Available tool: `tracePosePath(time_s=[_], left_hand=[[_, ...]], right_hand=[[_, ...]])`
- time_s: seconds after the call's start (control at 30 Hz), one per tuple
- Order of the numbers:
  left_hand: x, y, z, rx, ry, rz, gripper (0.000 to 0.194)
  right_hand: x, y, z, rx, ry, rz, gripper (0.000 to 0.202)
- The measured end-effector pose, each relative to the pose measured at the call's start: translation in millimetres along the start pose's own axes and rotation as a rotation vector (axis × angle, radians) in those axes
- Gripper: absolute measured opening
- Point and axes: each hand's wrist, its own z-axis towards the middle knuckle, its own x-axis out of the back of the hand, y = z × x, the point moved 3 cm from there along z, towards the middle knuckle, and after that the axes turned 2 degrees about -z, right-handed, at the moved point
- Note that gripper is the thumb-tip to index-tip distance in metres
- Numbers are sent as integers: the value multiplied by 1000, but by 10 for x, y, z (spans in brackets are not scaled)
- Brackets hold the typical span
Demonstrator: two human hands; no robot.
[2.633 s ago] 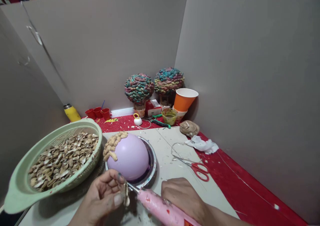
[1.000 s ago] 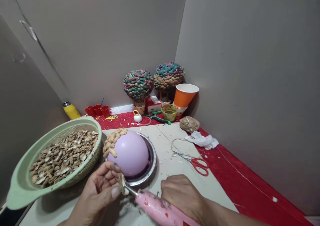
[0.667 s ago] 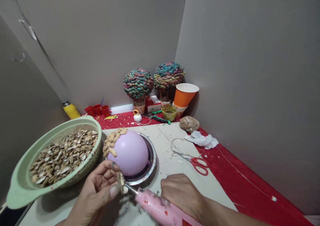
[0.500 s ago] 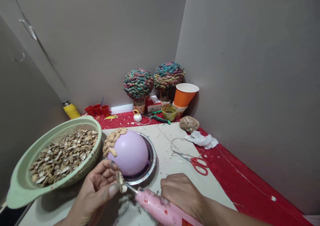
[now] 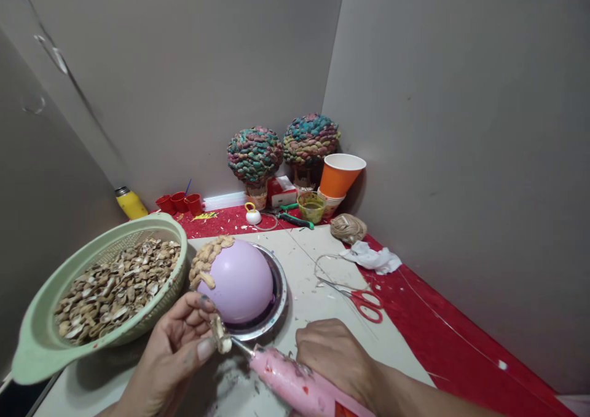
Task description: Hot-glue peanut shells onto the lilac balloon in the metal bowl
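Note:
My left hand (image 5: pixel 173 349) pinches a peanut shell (image 5: pixel 221 336) between thumb and fingers, its pale hollow side toward the right. In my right hand (image 5: pixel 336 358) is a pink hot glue gun (image 5: pixel 290 377), its metal nozzle touching or almost touching the shell. Just beyond, a lilac balloon (image 5: pixel 242 281) rests in a round metal dish (image 5: pixel 282 288). Peanut shells (image 5: pixel 205 258) cover the balloon's upper left side; the rest of it is bare. To the left, a green colander (image 5: pixel 39 349) holds a heap of loose peanut shells (image 5: pixel 120 288).
Red-handled scissors (image 5: pixel 366 303), a crumpled tissue (image 5: pixel 373 258) and a twine ball (image 5: pixel 349 227) lie right of the dish. Behind stand two shell-covered trees (image 5: pixel 255 155), an orange paper cup (image 5: pixel 340 176), pliers (image 5: pixel 295 221), small red cups (image 5: pixel 179 203) and a yellow bottle (image 5: pixel 131 203). Grey walls enclose the table.
Hardly anything differs. Both hands keep their places, with the shell held at the glue gun's nozzle.

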Motion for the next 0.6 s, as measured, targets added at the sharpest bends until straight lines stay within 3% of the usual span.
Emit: tracePosePath(time_s=[0.6], left_hand=[[14, 3, 19, -29, 21, 56, 29]], right_hand=[[7, -3, 13, 5, -60, -31, 48]])
